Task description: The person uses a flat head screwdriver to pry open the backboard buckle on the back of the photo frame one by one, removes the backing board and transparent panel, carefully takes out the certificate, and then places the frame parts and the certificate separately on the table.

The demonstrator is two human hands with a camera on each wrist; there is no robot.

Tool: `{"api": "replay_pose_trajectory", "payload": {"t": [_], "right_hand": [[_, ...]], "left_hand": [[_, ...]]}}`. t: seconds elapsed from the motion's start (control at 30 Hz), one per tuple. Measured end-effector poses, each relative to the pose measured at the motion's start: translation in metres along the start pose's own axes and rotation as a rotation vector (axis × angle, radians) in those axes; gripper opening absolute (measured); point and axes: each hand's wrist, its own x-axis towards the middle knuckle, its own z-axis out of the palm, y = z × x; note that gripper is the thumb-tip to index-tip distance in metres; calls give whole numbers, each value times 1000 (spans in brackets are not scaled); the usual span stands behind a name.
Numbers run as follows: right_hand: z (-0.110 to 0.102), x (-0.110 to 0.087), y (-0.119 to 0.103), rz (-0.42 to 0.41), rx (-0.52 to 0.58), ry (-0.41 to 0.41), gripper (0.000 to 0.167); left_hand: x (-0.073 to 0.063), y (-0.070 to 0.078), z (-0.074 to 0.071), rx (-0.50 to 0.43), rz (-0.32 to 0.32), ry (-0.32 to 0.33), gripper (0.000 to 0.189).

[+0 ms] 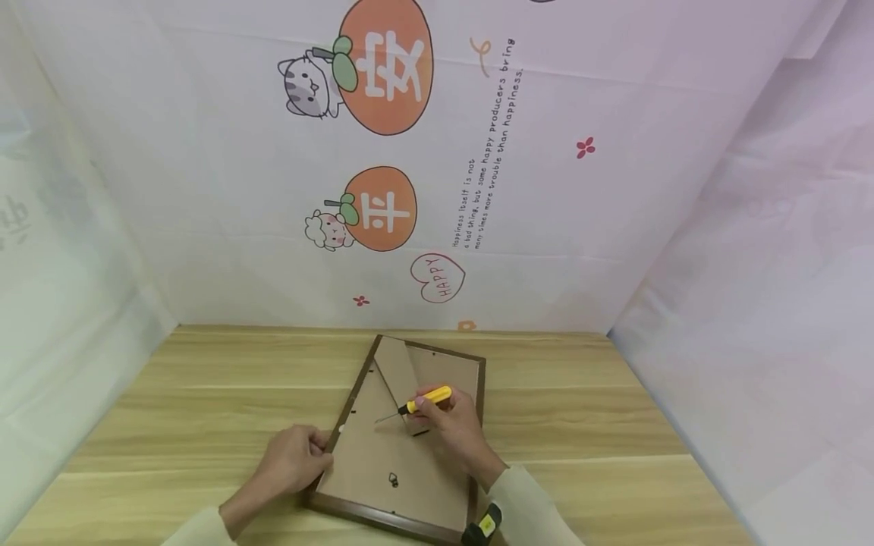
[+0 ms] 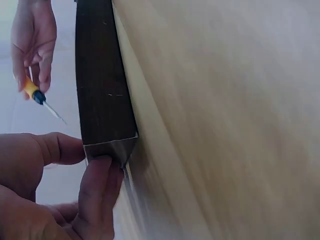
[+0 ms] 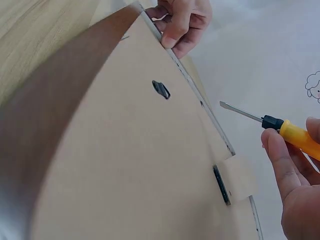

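Observation:
A brown picture frame (image 1: 382, 517) lies face down on the table, its tan backing board (image 1: 362, 455) upward. My left hand (image 1: 290, 459) grips the frame's left edge near the lower corner, thumb and fingers on the dark rim (image 2: 100, 75). In my right hand (image 1: 459, 428) is a yellow-handled screwdriver (image 3: 295, 136) with a black collar and a flat metal tip. Its shaft points left above the board, beside the support leg (image 1: 396, 371). A small black hanger (image 3: 161, 89) sits on the board's lower part. Small dark tabs line the rim's inner edge.
The wood-grain table (image 1: 225, 402) extends to both sides of the frame. White printed sheets (image 1: 225, 152) rise behind it and at left and right. A black device with a yellow label (image 1: 482, 525) is at my right sleeve, over the frame's lower right corner.

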Motion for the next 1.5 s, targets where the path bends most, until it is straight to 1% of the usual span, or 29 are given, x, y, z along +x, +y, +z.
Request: {"api": "replay_pose_trajectory", "payload": {"t": [0.17, 0.4, 0.57, 0.63, 0.73, 0.77, 0.87, 0.93, 1.0, 1.1, 1.2, 1.27, 1.37, 1.5], "right_hand": [[-1, 1, 1, -4, 8, -3, 40], [-1, 2, 2, -20, 31, -7, 42], [-1, 1, 1, -13, 13, -8, 42], [-1, 2, 2, -2, 7, -3, 42], [-1, 3, 2, 7, -6, 2, 43], [-1, 3, 3, 16, -5, 5, 42], [-1, 3, 4, 20, -16, 9, 41], [-1, 3, 5, 20, -17, 9, 41], [-1, 3, 6, 18, -12, 10, 42], [-1, 3, 7, 21, -2, 11, 43], [-1, 3, 8, 15, -5, 4, 42], [0, 3, 8, 11, -9, -2, 40], [2, 4, 9, 4, -7, -14, 36], [6, 5, 9, 26, 0, -21, 33]], "left_hand": [[-5, 3, 5, -47, -31, -31, 18], [-11, 7, 9, -157, -83, -89, 14], [-13, 10, 12, -189, -107, -125, 12], [-13, 11, 12, -191, -103, -140, 11], [-11, 11, 10, -185, -78, -172, 5], [-9, 11, 8, -181, -74, -190, 9], [-2, 10, 4, -191, -93, -232, 27], [6, 9, 1, -201, -121, -249, 33], [16, 8, -3, -231, -151, -256, 30], [33, 6, -7, -248, -165, -251, 23], [50, 6, -9, -255, -174, -236, 24], [61, 6, -8, -251, -166, -212, 26], [73, 6, -4, -234, -120, -171, 27], [81, 4, 1, -191, -54, -134, 34]]}}
